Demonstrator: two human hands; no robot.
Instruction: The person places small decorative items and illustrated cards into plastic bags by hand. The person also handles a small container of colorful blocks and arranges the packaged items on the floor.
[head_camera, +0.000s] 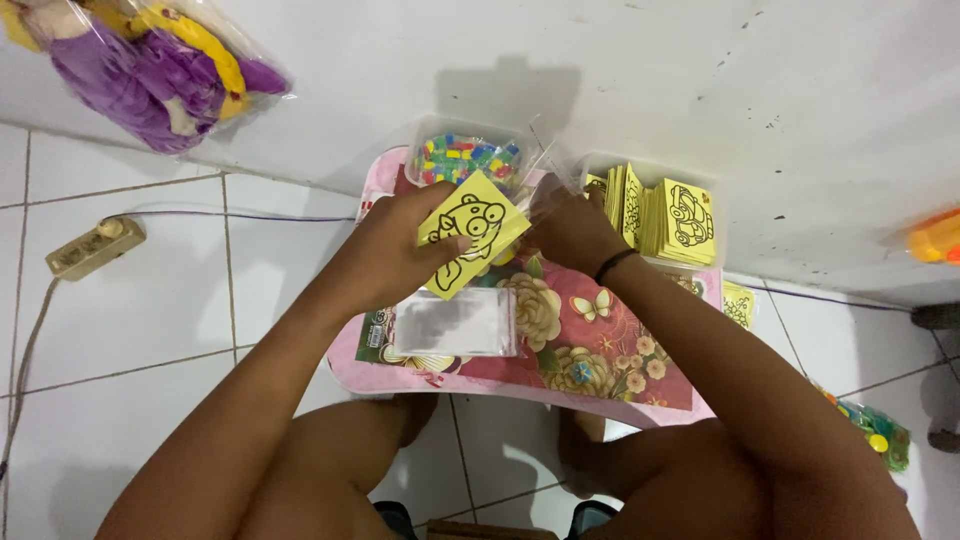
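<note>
My left hand (395, 250) grips a yellow card with a black cartoon drawing (470, 228), held tilted above a small pink floral table (600, 340). Close beside it, my right hand (570, 230), with a black band at the wrist, pinches a clear plastic sleeve (545, 165) right at the card's upper edge. A stack of clear plastic sleeves (455, 322) lies on the table below my left hand.
A clear tub of small coloured pieces (465, 158) and a clear tub of upright yellow cards (665, 215) stand at the table's far edge by the white wall. A power strip (93, 247) lies on the tiled floor left. A bagged purple toy (150, 70) sits top left.
</note>
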